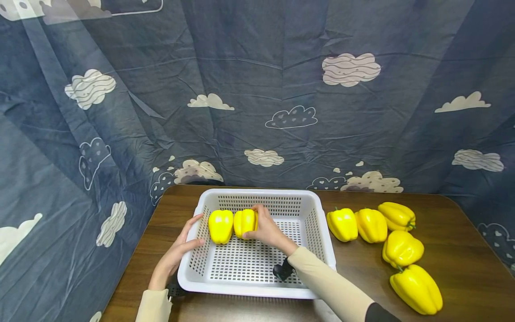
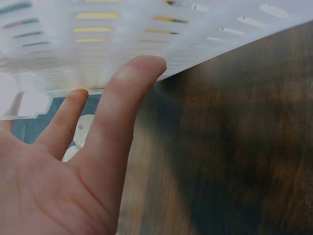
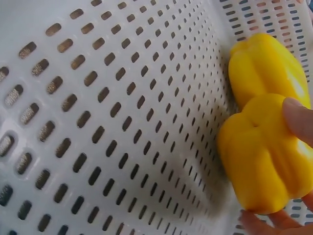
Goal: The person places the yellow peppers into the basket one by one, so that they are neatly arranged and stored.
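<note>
A white perforated plastic basket (image 1: 245, 290) stands on the table. Inside, towards its left end, my right hand (image 1: 270, 230) grips a yellow bell pepper (image 1: 242, 222) with thumb and fingers on either side. A second yellow bell pepper (image 1: 220, 227) lies just left of it, against the left wall; in the right wrist view the held pepper (image 3: 261, 156) touches this other pepper (image 3: 266, 68). My left hand (image 1: 177, 251) is at the basket's left side, its fingers spread. From the left wrist view, the thumb (image 2: 120, 103) lies nearly straight along the slotted outer wall (image 2: 195, 29).
Right of the basket, several more yellow bell peppers (image 1: 371, 225) lie on the brown wooden table (image 1: 454, 250). A dark blue curtain (image 1: 249, 80) with cloud prints hangs behind the table and at its sides. The right wrist's black camera (image 1: 283, 269) is over the basket floor.
</note>
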{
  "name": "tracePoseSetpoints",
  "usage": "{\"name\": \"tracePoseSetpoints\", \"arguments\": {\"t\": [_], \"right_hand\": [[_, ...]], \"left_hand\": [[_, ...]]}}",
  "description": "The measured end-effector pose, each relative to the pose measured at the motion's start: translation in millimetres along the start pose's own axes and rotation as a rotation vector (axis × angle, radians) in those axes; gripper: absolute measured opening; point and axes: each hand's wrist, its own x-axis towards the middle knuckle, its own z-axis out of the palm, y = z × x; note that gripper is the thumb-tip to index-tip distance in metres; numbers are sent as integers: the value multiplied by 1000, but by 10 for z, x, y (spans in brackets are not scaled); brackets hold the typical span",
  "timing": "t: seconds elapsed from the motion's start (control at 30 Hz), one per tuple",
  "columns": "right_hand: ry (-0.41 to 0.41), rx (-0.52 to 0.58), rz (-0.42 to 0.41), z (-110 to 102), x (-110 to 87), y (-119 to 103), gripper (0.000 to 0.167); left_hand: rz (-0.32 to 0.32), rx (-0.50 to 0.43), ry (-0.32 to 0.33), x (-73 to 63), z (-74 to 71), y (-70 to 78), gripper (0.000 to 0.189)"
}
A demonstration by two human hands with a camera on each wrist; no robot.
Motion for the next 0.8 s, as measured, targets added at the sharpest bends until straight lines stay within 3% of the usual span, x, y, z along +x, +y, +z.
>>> {"name": "tracePoseSetpoints", "arguments": {"t": [0.37, 0.8], "right_hand": [[1, -15, 6, -14, -26, -16, 81], [-2, -49, 30, -133, -49, -46, 69]], "left_hand": [[-2, 2, 3, 5, 2, 7, 72], [-8, 4, 5, 4, -2, -3, 71]]}}
